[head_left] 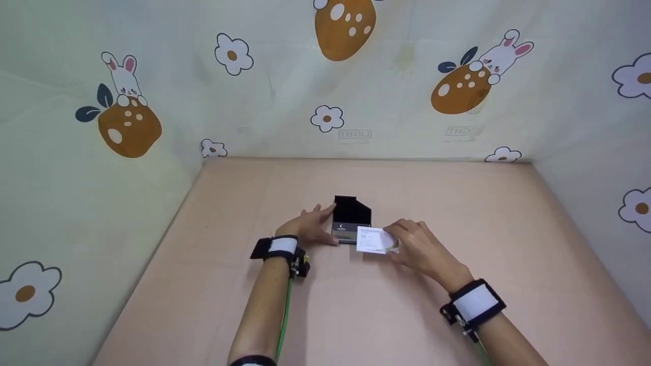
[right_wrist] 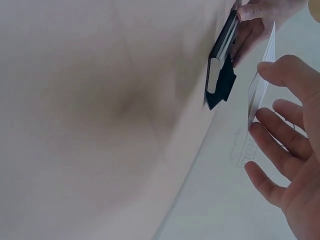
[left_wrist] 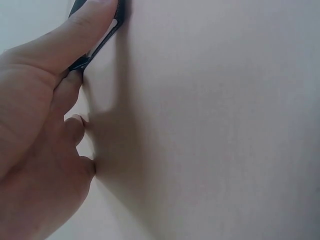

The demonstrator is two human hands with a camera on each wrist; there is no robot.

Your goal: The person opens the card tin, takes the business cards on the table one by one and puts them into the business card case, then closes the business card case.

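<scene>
A small black card box lies on the table with its pointed flap folded back, away from me. Its front part shows a grey printed panel. With thumb and index finger, my left hand grips the box along its left side; in the left wrist view the thumb lies over the box's dark edge. Just right of the box, my right hand pinches a few white business cards by their right end. The cards overlap the box's front right corner in the head view. The right wrist view shows them raised, apart from the box.
The pinkish table reaches back to a pale curtain printed with rabbits and flowers, which also hangs at both sides. Each wrist wears a black strap, such as the right strap, with a green cable running along the forearm.
</scene>
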